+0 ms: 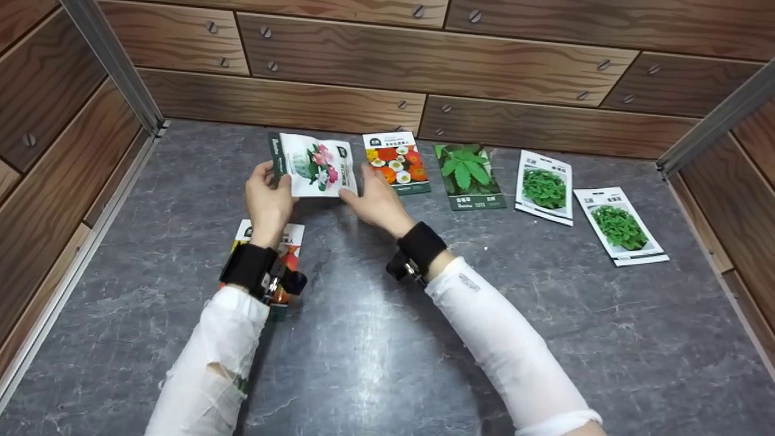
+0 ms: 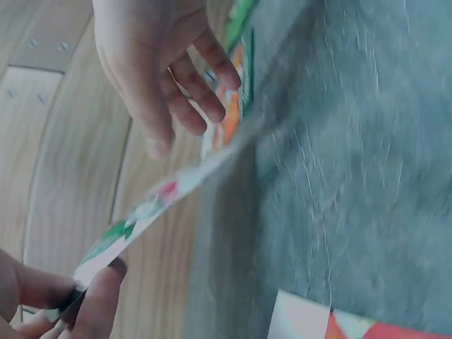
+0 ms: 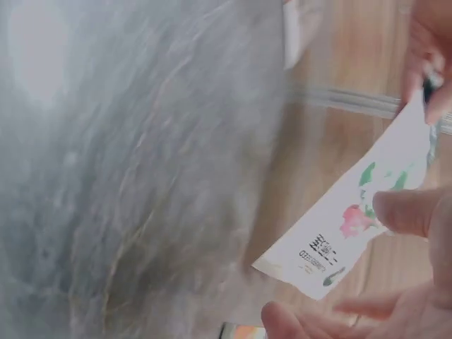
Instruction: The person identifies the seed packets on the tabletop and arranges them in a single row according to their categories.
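Observation:
My left hand pinches a white seed packet with pink flowers by its dark green end, thumb on the front. The packet is held up off the grey table, lying sideways. At its other end my right hand is spread, fingers apart and the thumb close to the packet's face; the left wrist view shows space between these fingers and the packet. Beneath my left wrist lies another packet with red and orange flowers, partly hidden by the wrist strap. Just behind my right hand is a poppy seed packet.
Right of the poppy packet lie a dark green leaf packet and two white herb packets, one upright and one angled nearer the right side. A wood-patterned wall closes off the back, with metal-edged panels at both sides.

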Demonstrator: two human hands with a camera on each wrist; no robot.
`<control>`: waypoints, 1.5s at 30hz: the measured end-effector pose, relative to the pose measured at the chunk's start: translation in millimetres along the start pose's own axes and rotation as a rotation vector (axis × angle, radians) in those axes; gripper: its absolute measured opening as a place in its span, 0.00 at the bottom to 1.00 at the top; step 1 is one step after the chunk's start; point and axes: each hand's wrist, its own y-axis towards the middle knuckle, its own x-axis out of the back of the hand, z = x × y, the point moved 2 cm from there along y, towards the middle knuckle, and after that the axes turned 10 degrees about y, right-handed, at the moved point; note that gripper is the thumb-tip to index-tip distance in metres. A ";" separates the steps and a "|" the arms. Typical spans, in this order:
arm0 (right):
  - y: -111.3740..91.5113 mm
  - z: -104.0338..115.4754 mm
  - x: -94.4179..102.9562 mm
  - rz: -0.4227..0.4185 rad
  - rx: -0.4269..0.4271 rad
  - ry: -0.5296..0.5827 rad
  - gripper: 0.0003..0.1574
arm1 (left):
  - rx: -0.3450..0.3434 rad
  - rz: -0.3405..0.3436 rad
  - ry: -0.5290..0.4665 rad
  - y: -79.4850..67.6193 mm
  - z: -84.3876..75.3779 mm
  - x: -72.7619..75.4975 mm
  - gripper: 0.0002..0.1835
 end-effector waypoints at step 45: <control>-89.0 -41.2 41.2 0.017 0.076 0.952 0.27 | -0.187 0.257 0.009 -101.1 20.5 -4.0 0.23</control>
